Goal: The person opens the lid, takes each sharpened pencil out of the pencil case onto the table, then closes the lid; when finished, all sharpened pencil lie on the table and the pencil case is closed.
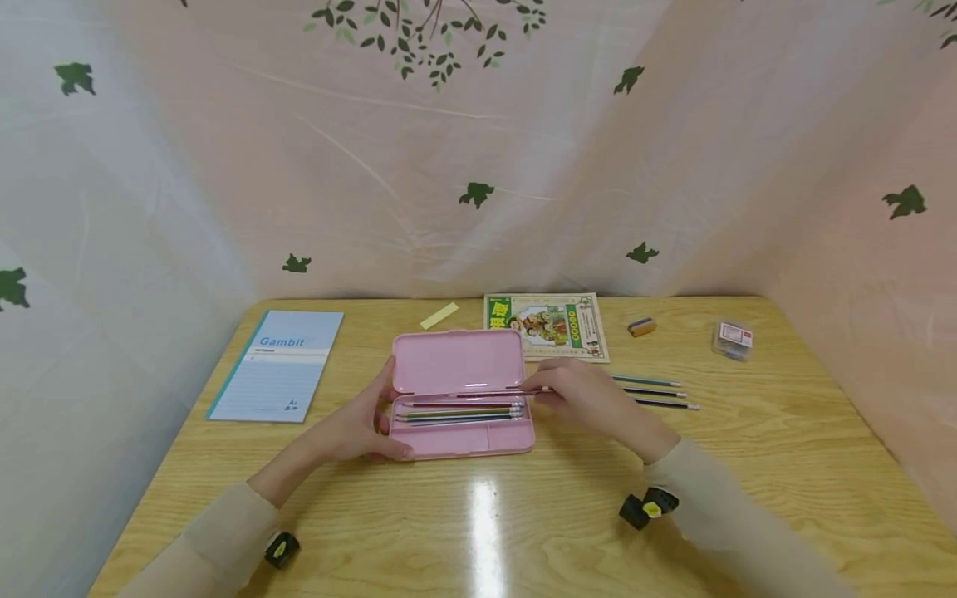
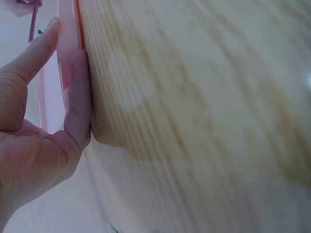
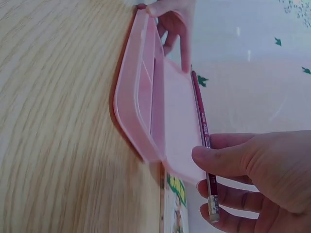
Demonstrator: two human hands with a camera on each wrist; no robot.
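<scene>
Currently I see right hand (image 1: 576, 390) pinching dark red pencil (image 3: 202, 117) near eraser end, thumb against fingers. In head view, pencil crosses hinge line of pink pencil case (image 1: 441, 443); whether it touches, I cannot tell. Case sits open on table (image 1: 359, 531), several pencils (image 1: 456, 414) in long rear compartment (exact count too fine for me). Left hand (image 1: 359, 428) grips case's left end, thumb at front corner. Three loose pencils (image 1: 654, 392) lie partly behind right hand; notebook (image 1: 277, 365) well left.
</scene>
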